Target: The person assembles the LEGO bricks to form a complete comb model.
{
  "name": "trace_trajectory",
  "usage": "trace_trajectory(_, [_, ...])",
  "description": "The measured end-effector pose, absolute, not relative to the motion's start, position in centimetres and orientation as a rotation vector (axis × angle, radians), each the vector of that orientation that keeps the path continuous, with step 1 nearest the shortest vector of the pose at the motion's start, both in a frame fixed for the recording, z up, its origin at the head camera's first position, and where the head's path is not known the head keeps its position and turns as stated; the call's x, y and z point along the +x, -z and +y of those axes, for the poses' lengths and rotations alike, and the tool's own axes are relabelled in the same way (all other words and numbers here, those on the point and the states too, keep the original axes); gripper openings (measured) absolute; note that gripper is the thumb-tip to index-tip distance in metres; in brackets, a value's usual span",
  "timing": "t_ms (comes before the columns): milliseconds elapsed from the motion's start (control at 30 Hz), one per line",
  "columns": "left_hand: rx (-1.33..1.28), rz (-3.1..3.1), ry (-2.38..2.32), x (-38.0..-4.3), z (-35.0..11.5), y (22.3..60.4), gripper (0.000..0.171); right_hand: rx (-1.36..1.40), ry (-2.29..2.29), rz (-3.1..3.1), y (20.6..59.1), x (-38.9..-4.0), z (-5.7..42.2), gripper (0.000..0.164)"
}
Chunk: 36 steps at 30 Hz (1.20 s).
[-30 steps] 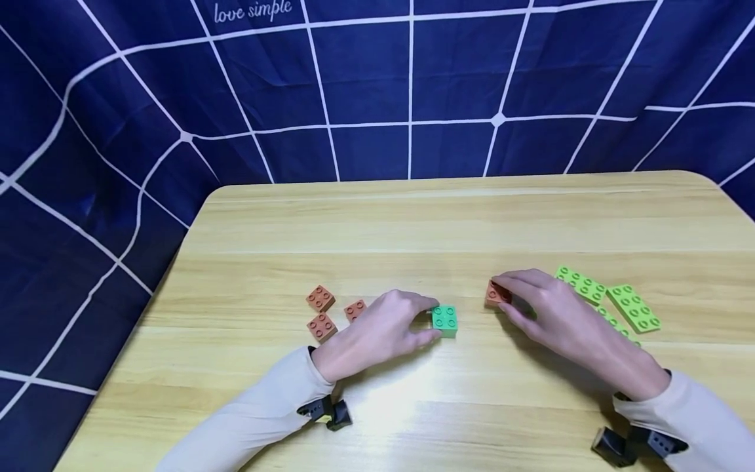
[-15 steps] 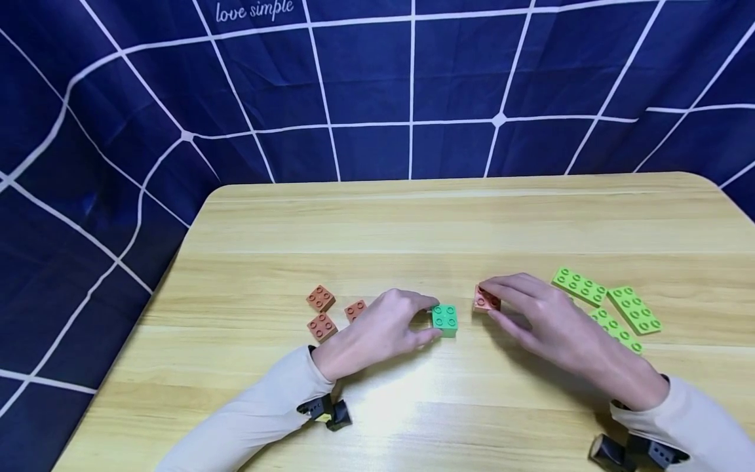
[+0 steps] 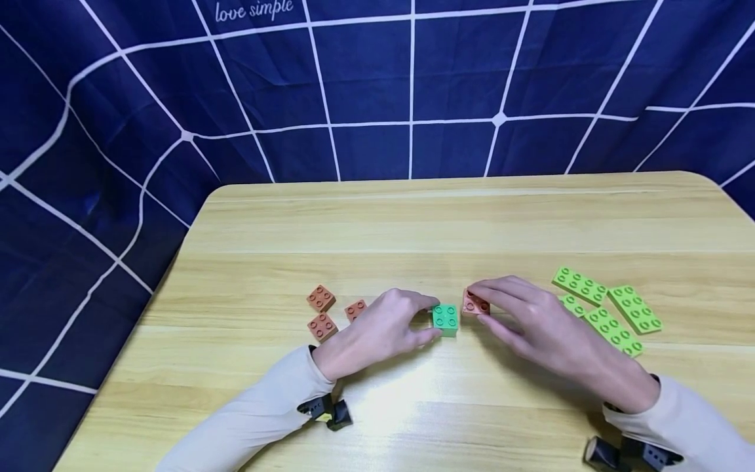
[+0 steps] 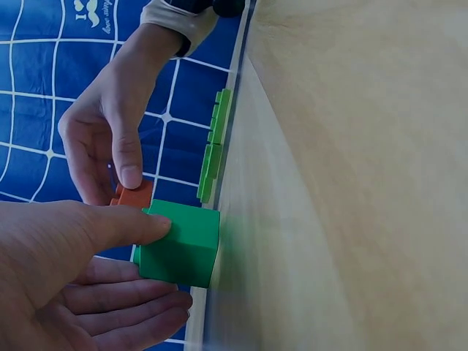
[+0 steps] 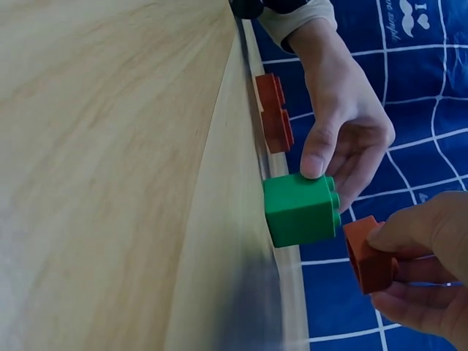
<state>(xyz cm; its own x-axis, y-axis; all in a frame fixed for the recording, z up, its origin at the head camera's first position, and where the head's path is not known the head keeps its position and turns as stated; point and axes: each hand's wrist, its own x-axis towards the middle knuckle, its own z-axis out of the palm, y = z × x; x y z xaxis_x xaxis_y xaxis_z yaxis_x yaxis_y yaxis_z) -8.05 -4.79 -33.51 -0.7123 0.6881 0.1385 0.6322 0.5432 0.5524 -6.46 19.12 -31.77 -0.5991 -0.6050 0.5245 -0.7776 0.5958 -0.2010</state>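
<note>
My left hand (image 3: pixel 377 333) pinches a green building brick (image 3: pixel 445 318) that stands studs-up on the table, near the middle. In the left wrist view the thumb lies on one side of the green brick (image 4: pixel 186 241) and the fingers are on the other. Just right of it, my right hand (image 3: pixel 533 318) holds a brownish-orange building brick (image 3: pixel 474 304) between thumb and fingers. The right wrist view shows this orange brick (image 5: pixel 368 257) off the table, its hollow underside tilted toward the green brick (image 5: pixel 301 212). A small gap parts the two bricks.
Left of my left hand lie orange bricks (image 3: pixel 322 326), one partly hidden by that hand. Several lime-green bricks (image 3: pixel 634 309) lie by my right forearm, one partly covered. A blue curtain with white lines (image 3: pixel 371 65) hangs behind the wooden table (image 3: pixel 413 223).
My right hand has moved left with the orange brick, bringing it close to the green one. More of the lime-green bricks now shows. My left hand has stayed in place.
</note>
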Motion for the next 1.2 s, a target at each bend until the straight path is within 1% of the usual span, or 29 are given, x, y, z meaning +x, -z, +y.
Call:
trace_trajectory(200, [1.152, 2.667, -0.910, -8.1, -4.7, 33.5, 0.043, 1.113, -0.696, -2.423, 31.7, -6.3, 18.7, 0.060])
trace_trajectory(333, [1.147, 2.661, -0.917, -8.0, -4.8, 33.5, 0.043, 1.147, -0.796, -2.382, 31.7, -6.3, 18.3, 0.041])
trace_trajectory(433, [1.141, 2.662, -0.911, -8.0, -4.8, 33.5, 0.044, 1.181, -0.835, -2.349, 31.8, -6.3, 18.1, 0.034])
trace_trajectory(700, [1.158, 2.657, -0.919, -8.1, -4.7, 33.5, 0.045, 1.233, -0.867, -2.304, 32.2, -6.4, 17.5, 0.034])
trace_trajectory(900, [1.147, 2.643, -0.933, -8.1, -4.8, 33.5, 0.043, 1.262, -0.904, -2.302, 32.6, -6.4, 17.2, 0.042])
trace_trajectory(1067, [1.135, 2.642, -0.928, -8.0, -4.7, 33.6, 0.045, 1.280, -0.894, -2.286, 32.8, -6.6, 17.0, 0.034])
trace_trajectory(1200, [1.138, 2.639, -0.938, -8.0, -4.7, 33.7, 0.046, 1.291, -0.891, -2.286, 32.9, -6.8, 17.1, 0.034])
